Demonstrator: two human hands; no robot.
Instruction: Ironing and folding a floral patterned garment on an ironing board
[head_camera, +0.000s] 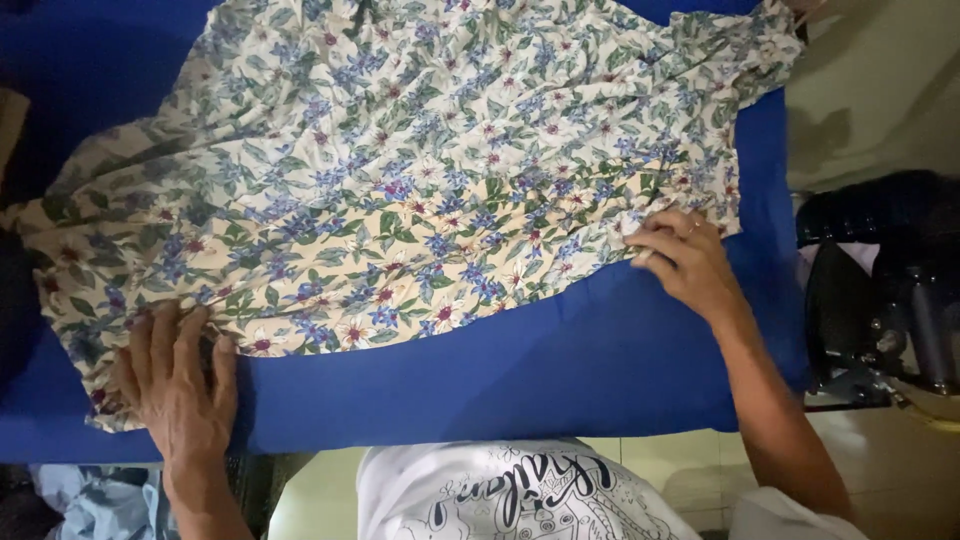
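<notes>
- The floral garment (420, 190), cream cloth printed with blue and red flowers and green leaves, lies spread across the blue padded bench (560, 370); it covers most of the surface, with its near edge running from lower left up toward the right; folds and creases show along the left part.
- The left hand (180, 380) lies flat, palm down, fingers stretched out and slightly apart, pressing on the lower left corner of the garment near the bench's front edge; it grips nothing, only rests on the cloth.
- The right hand (685, 258) sits at the garment's right edge, fingers curled and touching the hem; whether the cloth is pinched between fingers and thumb cannot be told; a ring shows on one finger.
- The two hands are well apart, one at each end of the near edge.
- A dark iron (880, 290) rests just beside the bench's right end, apart from the garment.
- The person's white printed shirt (510, 495) shows at the bottom centre; light blue cloth (95, 500) lies below the bench at lower left.
</notes>
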